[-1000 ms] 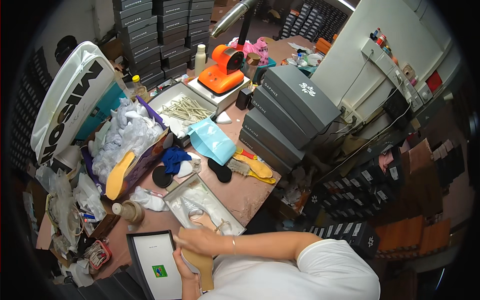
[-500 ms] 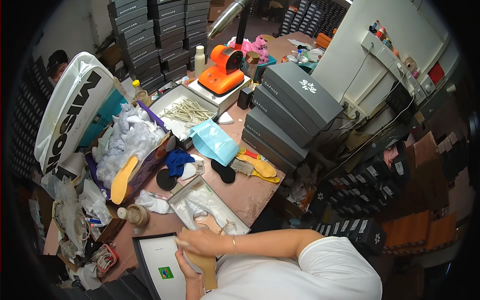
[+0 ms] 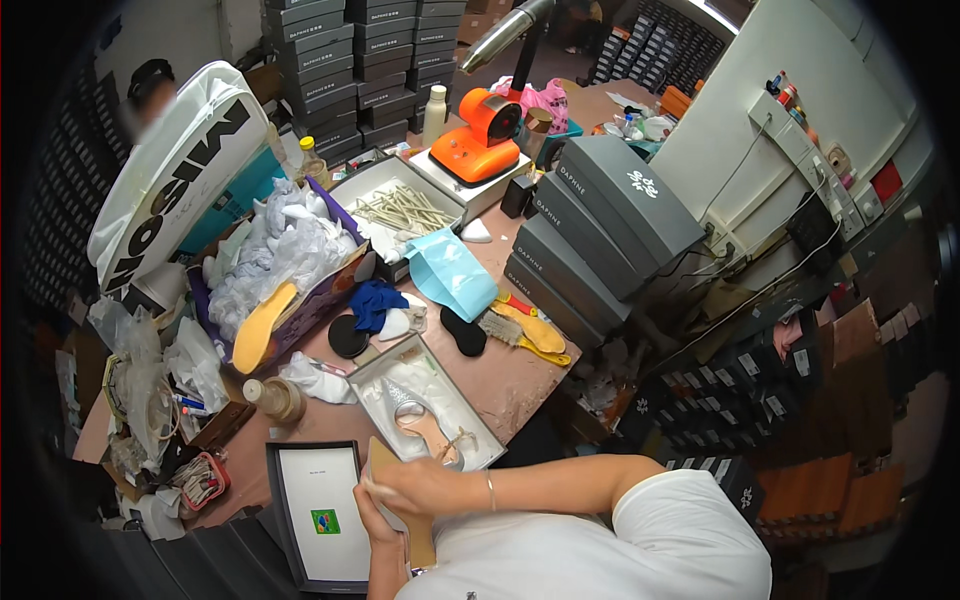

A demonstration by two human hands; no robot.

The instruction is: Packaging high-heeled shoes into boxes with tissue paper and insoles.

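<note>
Close to my body, a shoe with a tan sole is tilted up between my hands. My left hand is closed around its side from below. My right hand lies across the sole, its fingers curled against it and slightly blurred; whether they hold anything else is hidden. Just beyond, an open shoe box contains a silver sandal and white tissue paper. To the left of my hands lies a dark-rimmed box lid with a white inside and a small green sticker.
Grey shoe boxes are stacked at the table's right. Toward the back stand an orange device and a tray of pale sticks. A brush, a yellow insole, a jar and a purple box of crumpled plastic surround the work area.
The whole view has shifted, so the table things sit farther right and mostly higher. My right hand has slid down the sole, exposing its upper end. My left hand still grips the shoe.
</note>
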